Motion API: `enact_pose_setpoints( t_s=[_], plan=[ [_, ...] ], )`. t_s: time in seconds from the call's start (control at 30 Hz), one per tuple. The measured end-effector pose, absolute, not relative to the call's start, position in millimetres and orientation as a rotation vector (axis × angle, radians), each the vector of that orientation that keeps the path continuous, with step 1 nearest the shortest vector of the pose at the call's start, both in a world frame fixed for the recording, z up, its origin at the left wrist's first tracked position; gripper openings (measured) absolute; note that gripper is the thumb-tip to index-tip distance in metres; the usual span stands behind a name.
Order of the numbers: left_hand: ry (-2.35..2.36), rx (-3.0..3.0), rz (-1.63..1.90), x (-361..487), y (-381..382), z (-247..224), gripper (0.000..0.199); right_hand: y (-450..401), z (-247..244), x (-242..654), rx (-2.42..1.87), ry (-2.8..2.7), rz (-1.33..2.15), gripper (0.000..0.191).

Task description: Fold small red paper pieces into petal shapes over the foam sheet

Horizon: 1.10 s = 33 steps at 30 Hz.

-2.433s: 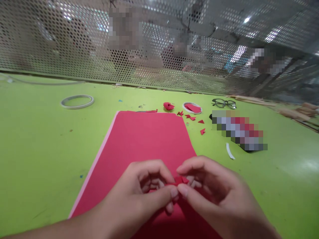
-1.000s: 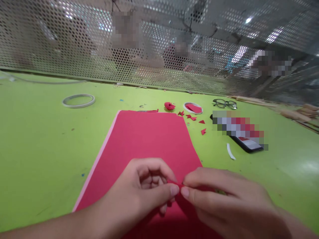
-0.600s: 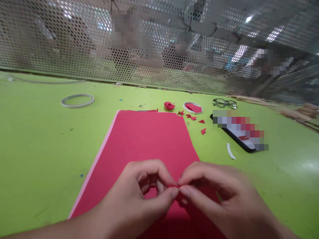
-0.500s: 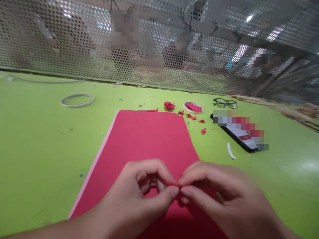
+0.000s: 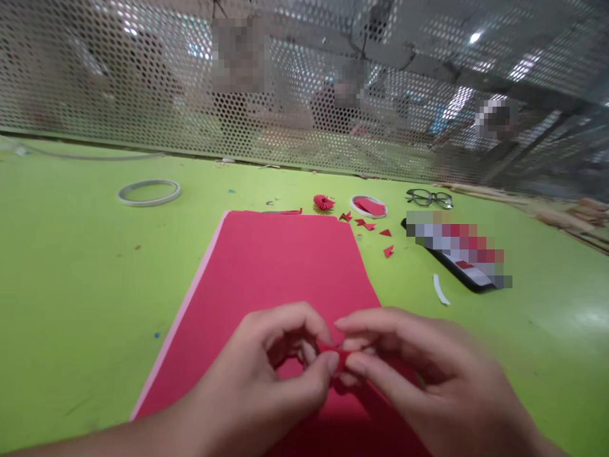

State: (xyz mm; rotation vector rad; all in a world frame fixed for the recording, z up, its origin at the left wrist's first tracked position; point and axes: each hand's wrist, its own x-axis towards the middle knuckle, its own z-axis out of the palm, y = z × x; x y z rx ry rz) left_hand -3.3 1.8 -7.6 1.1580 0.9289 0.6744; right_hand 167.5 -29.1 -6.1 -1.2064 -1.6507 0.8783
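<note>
A small folded piece of red paper [image 5: 340,357] is held between my two hands, over a large red sheet [image 5: 290,266]. My left hand [image 5: 285,362] pinches its left end between thumb and fingers. On the other end, the thumb and some fingers of my right hand [image 5: 423,371] press, while its index finger is lifted clear. Fingertips hide part of the little piece. Beyond the sheet lie a round pleated red paper piece [image 5: 324,202] and several small folded red pieces [image 5: 365,224]. A white ring [image 5: 354,206] surrounds some flat red paper pieces [image 5: 371,206].
At the right lie a phone [image 5: 457,257], eyeglasses [image 5: 429,198] and a curved white strip [image 5: 441,289]. A roll of tape [image 5: 149,193] is at the left on the green table [image 5: 85,273]. A perforated metal screen [image 5: 285,120] closes off the back, people visible behind it.
My right index finger has lifted off the small folded paper, and more of its red surface shows between the thumbs. My left hand keeps its pinch.
</note>
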Motion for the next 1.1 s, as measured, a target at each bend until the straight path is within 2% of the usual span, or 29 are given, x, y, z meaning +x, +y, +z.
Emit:
enact_pose_setpoints(
  t_s=[0.13,0.3,0.4,0.57,0.67,0.87,1.1],
  plan=[
    [0.878,1.049,0.694,-5.0,4.0,-10.7,0.013,-28.6,-0.9,171.7,-1.313,-1.285,1.350,0.007],
    [0.906,1.009,0.699,-5.4,5.0,-10.4,0.014,-27.2,1.7,174.2,-1.391,-1.323,1.409,0.008],
    [0.903,0.998,0.690,-4.8,5.3,-10.8,0.016,-27.0,-4.1,172.0,-1.385,-1.447,1.333,0.013],
    [0.905,1.028,0.649,-6.4,7.4,-13.0,0.014,-24.5,-8.8,170.4,-1.248,-1.879,0.664,0.021],
    [0.875,1.048,0.637,-8.2,8.5,-13.1,0.014,-22.7,-5.5,174.3,-1.145,-2.028,0.464,0.018],
    [0.843,1.043,0.630,-8.7,6.8,-13.4,0.015,-23.6,-3.7,180.5,-0.984,-2.169,0.405,0.019],
    [0.823,1.110,0.603,-9.2,1.9,-16.0,0.015,-23.2,-5.7,176.9,-1.131,-1.960,0.698,0.021]
  ],
)
